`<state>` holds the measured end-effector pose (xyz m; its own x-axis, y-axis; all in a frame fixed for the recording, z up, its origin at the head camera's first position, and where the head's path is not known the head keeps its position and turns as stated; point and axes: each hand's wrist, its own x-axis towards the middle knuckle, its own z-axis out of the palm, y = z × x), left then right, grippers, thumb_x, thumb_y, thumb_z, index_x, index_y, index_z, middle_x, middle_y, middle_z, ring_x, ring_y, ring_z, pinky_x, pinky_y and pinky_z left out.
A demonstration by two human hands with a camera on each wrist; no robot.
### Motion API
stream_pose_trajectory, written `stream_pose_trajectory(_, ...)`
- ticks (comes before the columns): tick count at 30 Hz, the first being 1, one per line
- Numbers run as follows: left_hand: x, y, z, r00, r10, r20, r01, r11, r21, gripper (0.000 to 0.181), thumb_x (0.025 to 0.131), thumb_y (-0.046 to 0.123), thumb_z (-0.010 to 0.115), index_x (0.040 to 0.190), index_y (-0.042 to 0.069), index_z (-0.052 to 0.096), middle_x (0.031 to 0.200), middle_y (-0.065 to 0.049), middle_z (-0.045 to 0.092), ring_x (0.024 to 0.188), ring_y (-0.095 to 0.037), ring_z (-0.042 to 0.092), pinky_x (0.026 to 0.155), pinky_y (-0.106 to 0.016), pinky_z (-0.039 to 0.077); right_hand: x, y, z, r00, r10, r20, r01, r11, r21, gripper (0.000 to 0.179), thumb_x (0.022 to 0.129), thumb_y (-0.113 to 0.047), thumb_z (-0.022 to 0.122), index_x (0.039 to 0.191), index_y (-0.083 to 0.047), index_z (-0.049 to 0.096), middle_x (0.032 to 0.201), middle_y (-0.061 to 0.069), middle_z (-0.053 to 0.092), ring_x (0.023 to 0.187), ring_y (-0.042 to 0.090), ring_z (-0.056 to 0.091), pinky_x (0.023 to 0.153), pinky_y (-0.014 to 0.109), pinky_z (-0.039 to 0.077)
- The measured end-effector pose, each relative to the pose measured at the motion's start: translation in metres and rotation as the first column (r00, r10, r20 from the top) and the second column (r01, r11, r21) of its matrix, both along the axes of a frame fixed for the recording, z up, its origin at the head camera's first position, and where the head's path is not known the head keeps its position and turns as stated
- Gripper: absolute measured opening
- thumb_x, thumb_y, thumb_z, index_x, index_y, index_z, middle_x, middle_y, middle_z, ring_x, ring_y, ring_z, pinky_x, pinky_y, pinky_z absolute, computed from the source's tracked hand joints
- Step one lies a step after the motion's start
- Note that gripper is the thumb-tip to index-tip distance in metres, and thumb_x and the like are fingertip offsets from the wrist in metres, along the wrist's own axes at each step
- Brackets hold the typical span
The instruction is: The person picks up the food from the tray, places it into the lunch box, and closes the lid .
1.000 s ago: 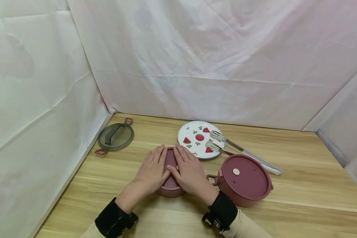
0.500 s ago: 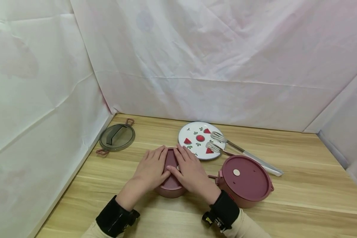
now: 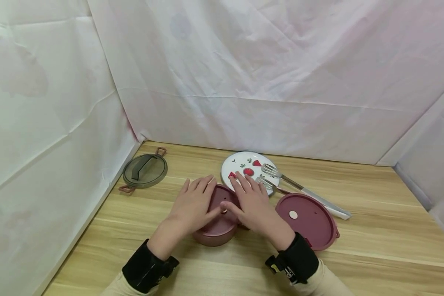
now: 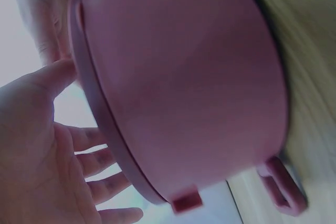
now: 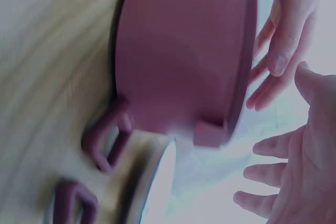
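Observation:
A maroon pot [image 3: 215, 239] with a flat maroon lid [image 3: 220, 224] stands in front of the person, a small pale round spot on the lid. My left hand [image 3: 193, 204] lies with straight, spread fingers along the lid's left side. In the left wrist view its thumb [image 4: 60, 75] meets the lid's rim. Spread wide, my right hand [image 3: 254, 205] hovers at the lid's right side and holds nothing. The right wrist view shows a gap between those fingers [image 5: 265, 176] and the lid. A clip tab [image 5: 210, 133] and a loop handle [image 5: 107, 135] project from the pot's side.
A second lidded maroon pot [image 3: 311, 226] stands at the right, partly behind the right forearm. Behind are a white fruit-patterned plate [image 3: 238, 160] and tongs [image 3: 292, 182] leaning over it. A glass lid [image 3: 151, 174] lies at the left near the cloth wall [image 3: 77, 144].
My right hand has risen off the pot's lid and shifted right, its fingers spreading. The left hand's fingers have spread a little, and more of the lid shows between the hands.

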<state>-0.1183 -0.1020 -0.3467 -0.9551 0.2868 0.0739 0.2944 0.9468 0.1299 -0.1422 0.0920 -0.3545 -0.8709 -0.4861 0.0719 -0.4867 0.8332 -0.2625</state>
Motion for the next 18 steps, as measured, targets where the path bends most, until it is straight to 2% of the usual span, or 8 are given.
stream_pose_trajectory(7,0.0,0.015,0.005,0.999,-0.051,-0.001,0.051,0.998,0.036,0.089,0.089,0.071,0.054,0.155,0.014,0.036,0.158,-0.009,0.039,0.145,-0.031,0.038,0.122,-0.061,0.025,0.0,0.021,0.005,0.999,-0.042,-0.012,0.043,0.997,0.059,0.079,0.097,-0.063,0.046,0.156,-0.012,0.033,0.165,0.01,0.026,0.15,0.04,0.028,0.119,0.067,0.023)
stream_pose_trajectory(13,0.0,0.032,0.007,0.996,-0.085,0.021,0.085,0.996,0.014,0.093,0.087,0.072,0.057,0.156,0.015,0.034,0.158,-0.007,0.04,0.146,-0.03,0.037,0.122,-0.061,0.025,0.0,0.04,0.006,0.997,-0.075,-0.032,0.078,0.992,0.096,0.077,0.097,-0.06,0.049,0.155,-0.011,0.037,0.162,0.014,0.032,0.148,0.042,0.031,0.117,0.071,0.023)
stream_pose_trajectory(18,-0.002,0.047,0.005,0.994,-0.108,0.024,0.109,0.993,-0.034,0.095,0.086,0.076,0.054,0.157,0.017,0.032,0.16,-0.006,0.037,0.146,-0.03,0.038,0.123,-0.059,0.026,0.0,0.059,0.009,0.994,-0.105,-0.043,0.109,0.989,0.098,0.074,0.097,-0.058,0.051,0.152,-0.01,0.041,0.161,0.017,0.034,0.146,0.044,0.033,0.116,0.072,0.023)
